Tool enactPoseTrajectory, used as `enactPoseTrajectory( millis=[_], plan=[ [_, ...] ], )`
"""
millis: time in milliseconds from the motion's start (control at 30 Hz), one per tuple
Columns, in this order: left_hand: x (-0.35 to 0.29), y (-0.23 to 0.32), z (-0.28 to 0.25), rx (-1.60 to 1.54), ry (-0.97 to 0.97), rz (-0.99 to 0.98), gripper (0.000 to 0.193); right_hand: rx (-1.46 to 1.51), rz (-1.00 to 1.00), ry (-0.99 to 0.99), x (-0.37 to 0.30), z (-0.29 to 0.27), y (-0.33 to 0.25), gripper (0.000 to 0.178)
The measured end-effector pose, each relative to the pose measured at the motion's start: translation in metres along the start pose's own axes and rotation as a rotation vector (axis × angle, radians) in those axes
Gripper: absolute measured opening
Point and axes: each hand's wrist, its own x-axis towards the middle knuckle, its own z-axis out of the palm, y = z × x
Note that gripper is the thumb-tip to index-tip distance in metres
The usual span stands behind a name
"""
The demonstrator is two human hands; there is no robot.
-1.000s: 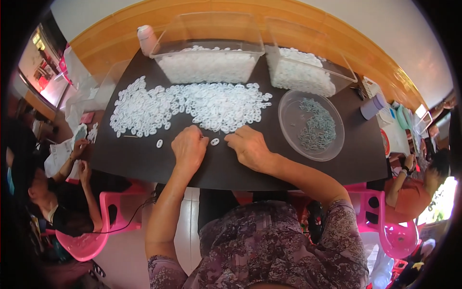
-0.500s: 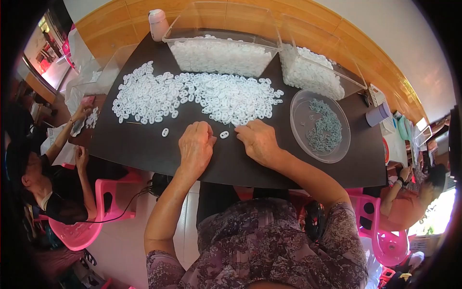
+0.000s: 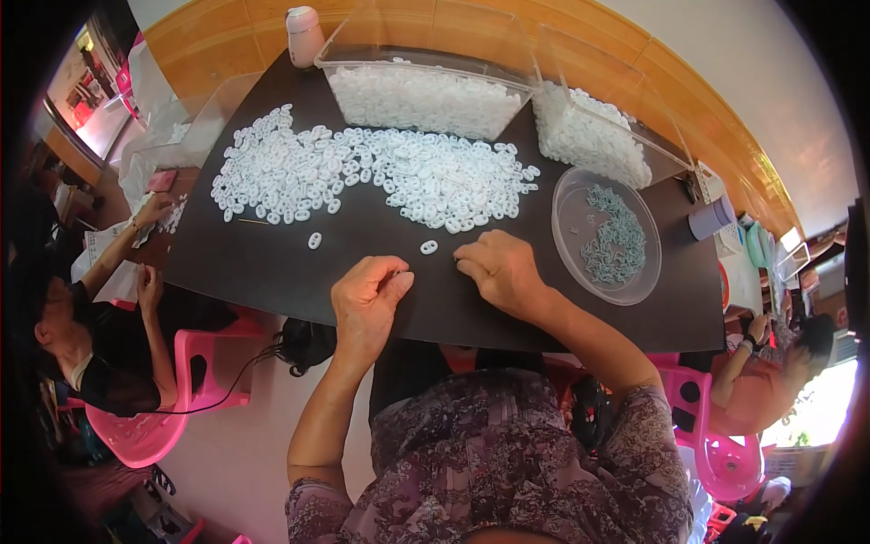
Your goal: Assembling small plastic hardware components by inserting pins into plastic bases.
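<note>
My left hand (image 3: 364,297) hovers over the near part of the dark table, thumb and forefinger pinched; a tiny thing may sit at the tips, too small to name. To its right, my right hand (image 3: 500,270) is also closed in a pinch, with a small dark speck at its fingertips. Between the two hands and slightly farther off lies a single white oval piece with two holes (image 3: 429,247). Another such oval piece (image 3: 314,240) rests farther left. Beyond both hands spreads a wide heap of the same white ovals (image 3: 453,177).
A round clear dish (image 3: 564,263) of small grey-green pieces (image 3: 614,249) stands right. Clear bins (image 3: 426,95) (image 3: 589,136) of white pieces line the back, beside a pink bottle (image 3: 304,38). A thin stick (image 3: 253,221) lies left. People sit at both sides.
My left hand has drawn back toward me from the heap's edge, its pinch now turned upward. My right hand has lowered slightly and moved a little right, away from the heap.
</note>
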Motion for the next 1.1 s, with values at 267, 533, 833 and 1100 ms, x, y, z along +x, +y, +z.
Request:
enactPoseTrajectory(
  millis=[267, 533, 833, 1100],
  plan=[
    [-0.009, 0.012, 0.005, -0.53, -0.063, -0.408, 0.015, -0.106, 0.028, 0.067, -0.003, 0.003, -0.005, 0.014],
    [-0.014, 0.013, 0.013, -0.634, -0.04, -0.455, 0.013, -0.162, 0.009, -0.005, -0.008, -0.004, 0.002, 0.014],
    [-0.015, 0.014, 0.012, -0.635, -0.019, -0.462, 0.012, 0.001, 0.112, 0.041, -0.023, -0.022, 0.012, 0.017],
    [-0.017, 0.018, 0.016, -0.672, -0.01, -0.507, 0.011, -0.048, -0.041, -0.003, -0.021, -0.016, 0.013, 0.012]
  ],
)
